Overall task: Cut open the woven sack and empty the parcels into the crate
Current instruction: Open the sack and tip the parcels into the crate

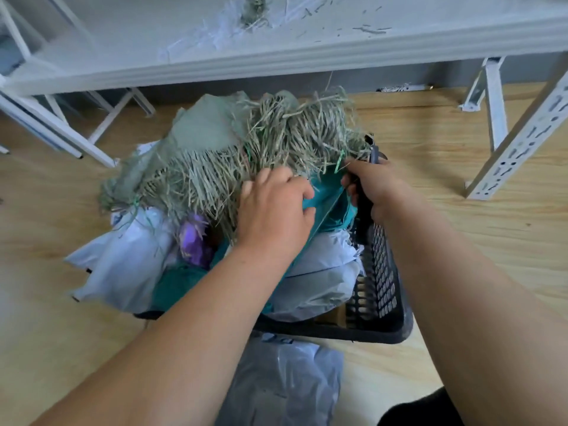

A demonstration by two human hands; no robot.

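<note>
- Sack (215,142) lies frayed across the crate (381,290), its length running left to right, just beyond both hands.
- Left hand (273,210) grips its fringe.
- Right hand (368,186) clutches its edge at the crate's rim.

This looks like a parcel sorting or storage room. White slotted-steel shelving (519,139) runs along the top and right of the frame over a pale wood-look floor (461,235), and soft mailer bags (123,259) fill a black plastic crate (384,290) at centre.
</note>
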